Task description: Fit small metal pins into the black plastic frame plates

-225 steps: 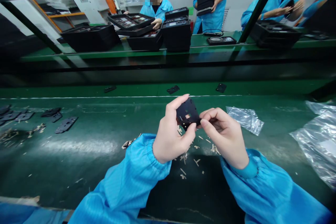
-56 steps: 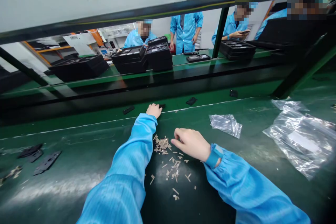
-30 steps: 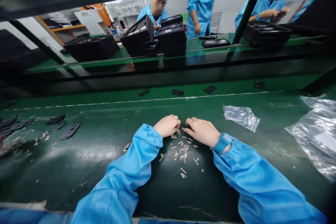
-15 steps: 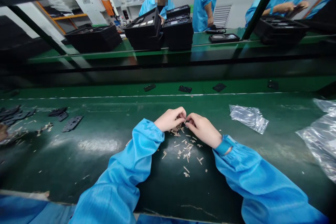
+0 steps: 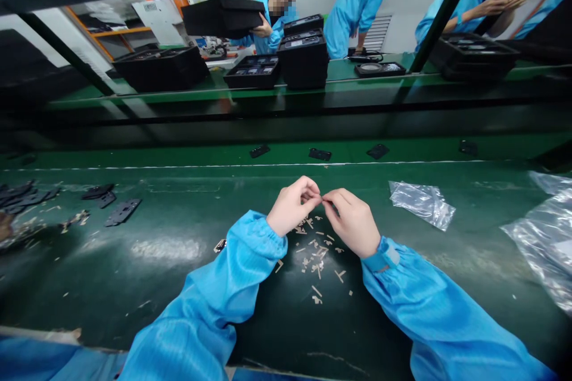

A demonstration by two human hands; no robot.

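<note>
My left hand (image 5: 292, 205) and my right hand (image 5: 353, 220) meet fingertip to fingertip just above the green belt (image 5: 179, 232), both in blue sleeves. Between the pinched fingers sits something very small, too tiny to make out, perhaps one of the beige slips. A scatter of small beige slips (image 5: 315, 247) lies on the belt right under and in front of both hands.
Small black flat parts (image 5: 319, 154) lie along the belt's far side, and more black plates (image 5: 121, 211) at the left. Clear plastic bags (image 5: 422, 202) lie at the right, a larger one (image 5: 543, 238) further right. Across the line, people in blue coats handle black trays (image 5: 252, 71).
My hands have lifted slightly off the belt and pinched together above the beige slips. Across the line a person has raised a black tray off the stack.
</note>
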